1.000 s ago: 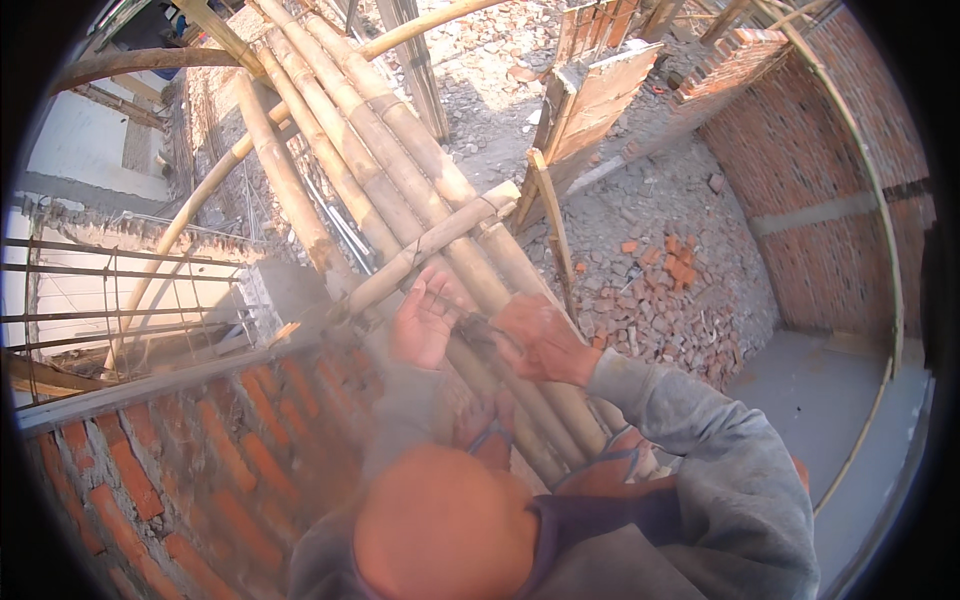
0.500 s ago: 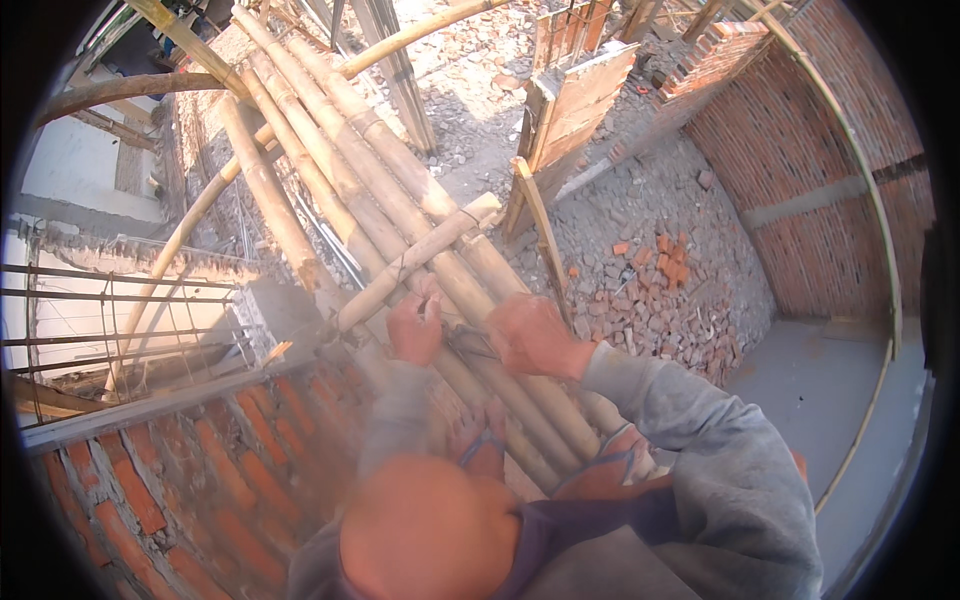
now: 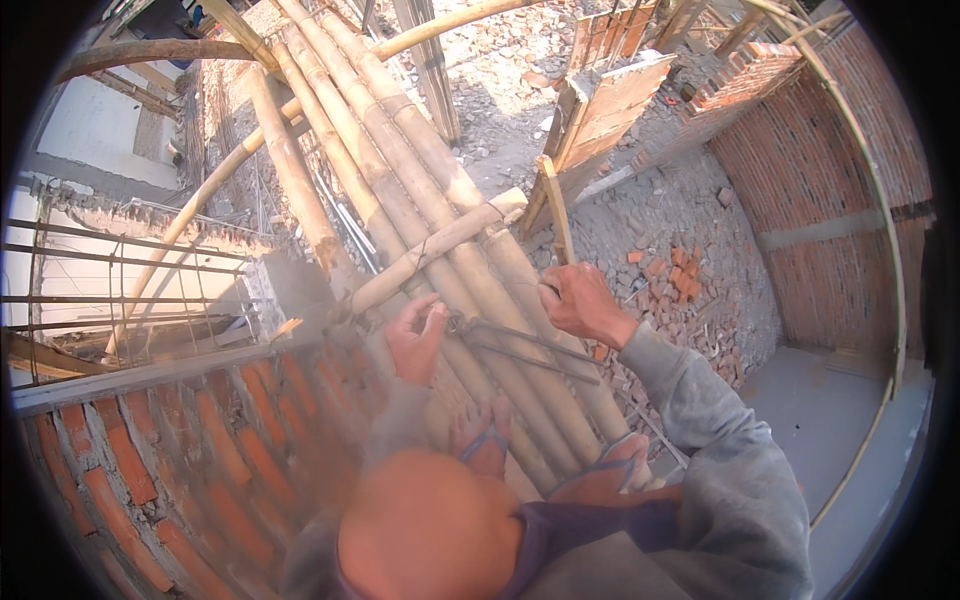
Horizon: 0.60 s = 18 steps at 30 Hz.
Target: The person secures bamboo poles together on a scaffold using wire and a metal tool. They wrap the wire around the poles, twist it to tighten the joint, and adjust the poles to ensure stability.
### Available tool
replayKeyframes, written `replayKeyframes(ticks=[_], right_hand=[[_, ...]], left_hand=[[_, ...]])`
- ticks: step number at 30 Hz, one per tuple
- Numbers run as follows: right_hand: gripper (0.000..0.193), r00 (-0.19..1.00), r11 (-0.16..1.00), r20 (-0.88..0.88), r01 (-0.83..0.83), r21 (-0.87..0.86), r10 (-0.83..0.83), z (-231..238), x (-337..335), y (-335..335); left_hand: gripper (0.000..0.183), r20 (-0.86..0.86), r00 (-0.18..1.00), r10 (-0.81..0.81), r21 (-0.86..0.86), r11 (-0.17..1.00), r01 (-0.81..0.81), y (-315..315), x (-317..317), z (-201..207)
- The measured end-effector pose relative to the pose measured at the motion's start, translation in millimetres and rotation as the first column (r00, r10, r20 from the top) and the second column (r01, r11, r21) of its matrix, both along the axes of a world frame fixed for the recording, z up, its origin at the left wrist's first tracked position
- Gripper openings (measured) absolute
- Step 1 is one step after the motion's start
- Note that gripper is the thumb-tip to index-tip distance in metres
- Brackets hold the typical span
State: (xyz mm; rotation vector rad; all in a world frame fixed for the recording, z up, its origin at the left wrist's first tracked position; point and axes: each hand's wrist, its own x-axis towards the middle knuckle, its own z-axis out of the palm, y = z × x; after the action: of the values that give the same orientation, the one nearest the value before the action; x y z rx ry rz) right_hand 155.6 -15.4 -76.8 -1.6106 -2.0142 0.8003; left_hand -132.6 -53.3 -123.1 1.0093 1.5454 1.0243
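My left hand [image 3: 416, 342] hovers over the bamboo poles [image 3: 462, 268], thumb and fingers apart, with nothing visible in it. Close beside its fingertips lie dark metal pincers [image 3: 520, 343], their handles spread across the poles and pointing right. To the right, my right hand [image 3: 590, 305] is raised, its fingers pinched together. A thin dark strand seems to show at its fingertips, too fine to name. Ahead of both hands a short bamboo crosspiece [image 3: 435, 250] lies over the long poles, with dark ties around it.
My feet in flip-flops [image 3: 485, 440] rest on the poles, below my hands. A brick wall [image 3: 190, 470] stands close on the left, with steel bars [image 3: 120, 255] beyond it. Broken bricks [image 3: 675, 280] and rubble lie lower down at the right, near an upright panel [image 3: 610, 110].
My hands have moved apart, the right one going right and up. The left has loosened its fingers. The pincers, mostly hidden before, now show between my hands.
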Motion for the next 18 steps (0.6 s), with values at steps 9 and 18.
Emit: replayKeyframes(ticks=[9,18], right_hand=[[0.026,0.919,0.892,-0.334,-0.320,-0.320,0.210,25,-4,5],[0.030,0.854,0.830,-0.439,-0.445,-0.337,0.280,26,-43,-18]], left_hand=[[0.035,0.425,0.901,-0.091,-0.146,0.975,0.167,19,-12,-1],[0.008,0.772,0.588,0.242,-0.003,0.926,-0.378,17,-34,-14]])
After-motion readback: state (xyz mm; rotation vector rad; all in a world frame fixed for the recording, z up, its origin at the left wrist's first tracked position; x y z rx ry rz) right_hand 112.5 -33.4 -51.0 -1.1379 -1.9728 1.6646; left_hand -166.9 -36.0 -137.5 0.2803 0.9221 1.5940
